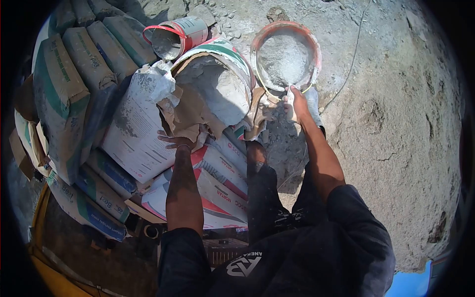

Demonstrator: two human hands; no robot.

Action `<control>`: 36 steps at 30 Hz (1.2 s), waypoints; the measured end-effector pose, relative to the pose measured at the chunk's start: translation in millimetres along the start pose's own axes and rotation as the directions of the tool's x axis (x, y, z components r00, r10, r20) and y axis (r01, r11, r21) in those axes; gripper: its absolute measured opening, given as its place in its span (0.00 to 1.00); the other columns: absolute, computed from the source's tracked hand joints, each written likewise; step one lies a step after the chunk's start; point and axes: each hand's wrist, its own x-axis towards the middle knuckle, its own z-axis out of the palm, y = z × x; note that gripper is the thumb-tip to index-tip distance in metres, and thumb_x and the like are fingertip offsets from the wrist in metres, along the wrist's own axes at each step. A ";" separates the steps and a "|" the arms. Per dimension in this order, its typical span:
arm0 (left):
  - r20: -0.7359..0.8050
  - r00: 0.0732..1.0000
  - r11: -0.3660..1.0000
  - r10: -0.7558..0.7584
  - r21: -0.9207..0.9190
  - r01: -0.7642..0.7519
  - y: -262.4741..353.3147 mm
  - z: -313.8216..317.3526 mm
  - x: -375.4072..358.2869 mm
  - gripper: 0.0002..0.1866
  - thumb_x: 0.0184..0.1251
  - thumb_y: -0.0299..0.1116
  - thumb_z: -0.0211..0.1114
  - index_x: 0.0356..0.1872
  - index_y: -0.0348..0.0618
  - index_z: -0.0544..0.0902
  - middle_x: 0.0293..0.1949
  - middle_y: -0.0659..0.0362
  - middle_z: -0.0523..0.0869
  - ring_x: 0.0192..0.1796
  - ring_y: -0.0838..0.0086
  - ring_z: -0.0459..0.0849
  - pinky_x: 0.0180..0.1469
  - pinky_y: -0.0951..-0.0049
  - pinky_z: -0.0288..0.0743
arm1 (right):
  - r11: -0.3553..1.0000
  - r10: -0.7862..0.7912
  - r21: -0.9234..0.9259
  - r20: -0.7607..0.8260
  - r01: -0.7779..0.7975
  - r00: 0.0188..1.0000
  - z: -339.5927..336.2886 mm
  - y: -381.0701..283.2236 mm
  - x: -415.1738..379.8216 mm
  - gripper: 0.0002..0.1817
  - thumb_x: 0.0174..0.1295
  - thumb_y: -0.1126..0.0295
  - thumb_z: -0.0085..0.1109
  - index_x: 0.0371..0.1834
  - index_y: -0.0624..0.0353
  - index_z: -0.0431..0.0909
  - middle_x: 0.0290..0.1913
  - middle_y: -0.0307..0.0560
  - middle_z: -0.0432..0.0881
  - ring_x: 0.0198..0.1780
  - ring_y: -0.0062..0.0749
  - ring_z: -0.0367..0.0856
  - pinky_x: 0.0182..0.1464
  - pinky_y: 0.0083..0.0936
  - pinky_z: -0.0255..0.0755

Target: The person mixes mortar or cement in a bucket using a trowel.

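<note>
My left hand (174, 141) lies with its fingers spread on the torn edge of an open paper bag (133, 119). Brown torn paper (185, 111) hangs from the mouth of that bag, beside a wide white and green container (230, 91) with grey powder inside. My right hand (295, 104) is closed at the near rim of a round red-rimmed bucket (316, 49), which has pale powder in it. What its fingers grip at the rim is too small to tell for sure, perhaps the thin handle.
A red and white pail (195, 30) lies tipped at the top. Stacked cement bags (64, 74) rise at the left, with red and white mortar bags (213, 190) below my left hand. A sand heap (396, 138) fills the right. A thin cable (352, 62) crosses the ground.
</note>
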 end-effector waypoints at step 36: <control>-0.281 0.951 0.887 0.128 -0.397 -0.236 -8.4 -16.7 -29.3 0.65 0.34 0.64 0.64 0.63 0.43 0.28 0.60 0.30 0.25 0.61 0.32 0.21 0.54 0.30 0.35 | 0.512 -0.011 -0.850 0.138 0.124 0.990 117.2 21.5 -138.1 0.22 0.57 0.57 0.44 0.42 0.68 0.64 0.28 0.59 0.76 0.28 0.42 0.77 0.29 0.34 0.70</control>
